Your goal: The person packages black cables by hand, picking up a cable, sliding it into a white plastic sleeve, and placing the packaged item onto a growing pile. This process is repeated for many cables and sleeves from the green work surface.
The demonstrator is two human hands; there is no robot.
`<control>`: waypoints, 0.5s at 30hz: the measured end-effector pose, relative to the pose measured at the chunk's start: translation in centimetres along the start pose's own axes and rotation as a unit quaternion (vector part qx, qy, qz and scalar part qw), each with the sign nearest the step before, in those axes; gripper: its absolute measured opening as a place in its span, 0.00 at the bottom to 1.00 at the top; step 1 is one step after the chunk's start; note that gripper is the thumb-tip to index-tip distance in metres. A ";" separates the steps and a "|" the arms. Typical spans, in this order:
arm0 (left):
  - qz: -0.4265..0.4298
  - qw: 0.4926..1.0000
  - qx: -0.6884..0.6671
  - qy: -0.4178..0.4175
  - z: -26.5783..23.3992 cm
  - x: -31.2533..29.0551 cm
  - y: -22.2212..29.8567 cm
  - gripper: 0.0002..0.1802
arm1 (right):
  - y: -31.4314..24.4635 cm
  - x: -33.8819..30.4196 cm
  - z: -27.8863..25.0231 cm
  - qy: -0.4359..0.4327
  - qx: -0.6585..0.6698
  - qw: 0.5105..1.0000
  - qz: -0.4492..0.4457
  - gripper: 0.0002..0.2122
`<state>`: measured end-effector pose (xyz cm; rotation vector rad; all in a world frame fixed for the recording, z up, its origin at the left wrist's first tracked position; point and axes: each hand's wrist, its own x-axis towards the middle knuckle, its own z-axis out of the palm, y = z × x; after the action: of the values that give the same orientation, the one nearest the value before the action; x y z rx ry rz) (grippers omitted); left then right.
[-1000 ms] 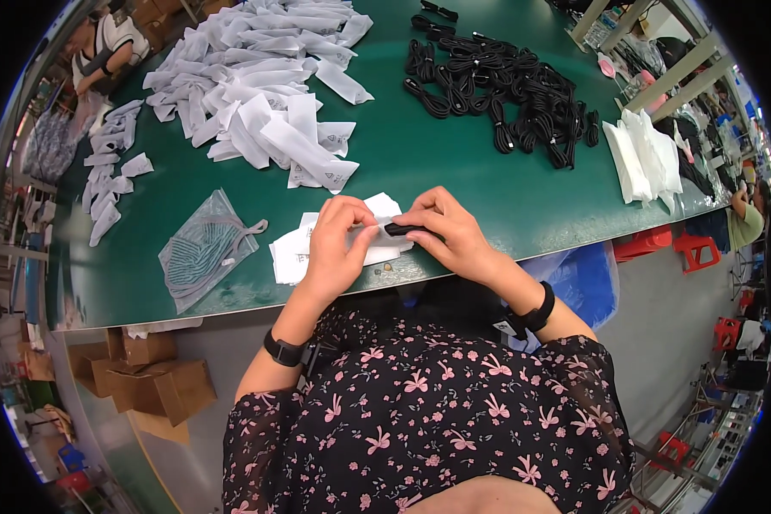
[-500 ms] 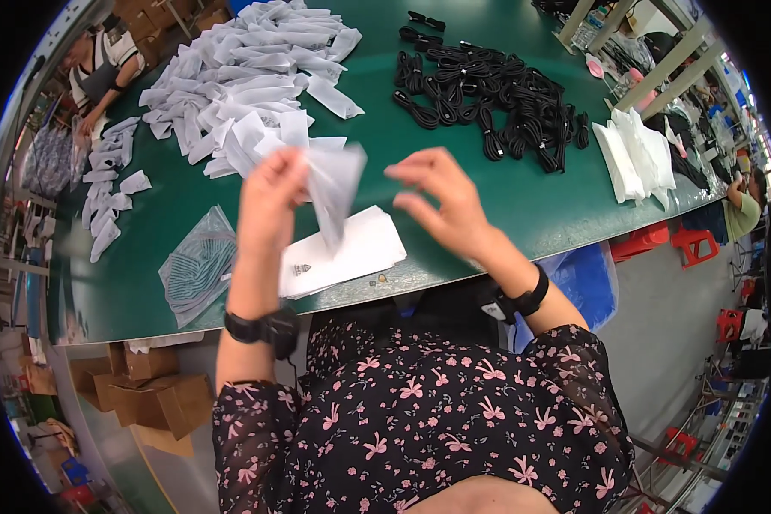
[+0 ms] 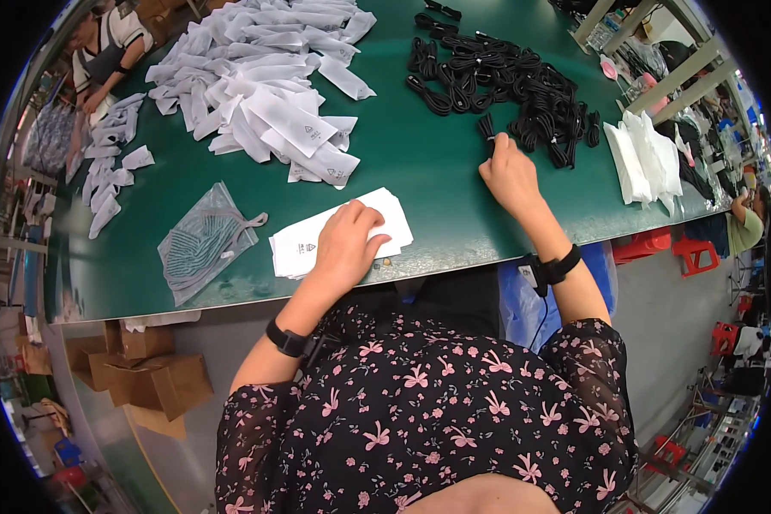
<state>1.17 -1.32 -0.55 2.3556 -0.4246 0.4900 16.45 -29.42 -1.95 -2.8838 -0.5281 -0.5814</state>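
Observation:
My left hand (image 3: 347,244) lies on a stack of flat white printed bags (image 3: 298,242) at the table's near edge, its fingers bent and its thumb apart from them. Farther right, my right hand (image 3: 512,176) is closed on a coiled black cable (image 3: 487,128), pinching its near end. Just beyond that hand is a heap of similar tied black cables (image 3: 540,111). At the far left-centre, filled white bags (image 3: 257,94) are piled up, several of them loosely on top of one another.
A clear bag with green-striped contents (image 3: 201,244) lies at the near left. White plastic packs (image 3: 634,163) sit by the table's right edge. At the far left, a person (image 3: 107,68) stands by a smaller group of white bags (image 3: 107,180). Cardboard boxes (image 3: 158,377) are below the table.
The white bag held in my left hand has joined the pile, and that hand has come down onto the stack. My right hand has moved right and taken hold of a black cable.

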 end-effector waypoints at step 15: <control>-0.180 0.968 -0.174 0.007 -0.3 -0.5 0.1 0.05 | -7.7 -6.8 -7.1 -0.003 0.397 0.906 -0.147 0.12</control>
<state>0.63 -1.10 -0.53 2.0241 -0.0615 0.2358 5.25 -25.89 2.44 -2.0436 -0.9464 -0.2853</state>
